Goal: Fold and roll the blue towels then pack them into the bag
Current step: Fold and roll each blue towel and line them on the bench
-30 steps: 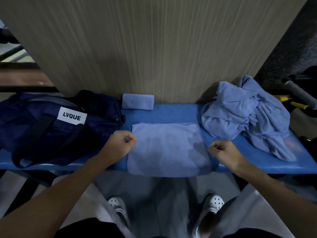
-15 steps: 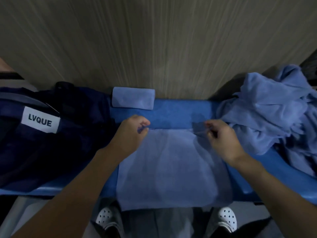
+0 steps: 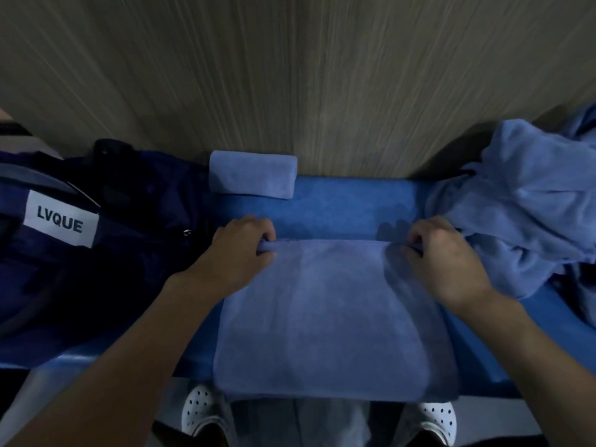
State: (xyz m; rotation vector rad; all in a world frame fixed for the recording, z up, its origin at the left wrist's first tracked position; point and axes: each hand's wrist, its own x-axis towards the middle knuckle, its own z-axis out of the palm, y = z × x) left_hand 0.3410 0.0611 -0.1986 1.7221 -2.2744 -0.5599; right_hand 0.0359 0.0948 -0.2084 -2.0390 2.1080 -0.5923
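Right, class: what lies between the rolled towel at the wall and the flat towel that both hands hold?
Only a bare strip of the blue bench, in the head view; the rolled towel and the flat towel do not touch.

Dim, bluish light; soft overall blur; wide-angle bending at edges; faint finger shadows on bench (image 3: 348, 208).

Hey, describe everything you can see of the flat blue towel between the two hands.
The flat towel is a pale blue, soft, fleecy-looking rectangle. It lies spread smooth on the blue bench, with its near edge hanging a little over the bench front. The left hand and right hand each grip a far corner, where the far edge looks slightly curled up.
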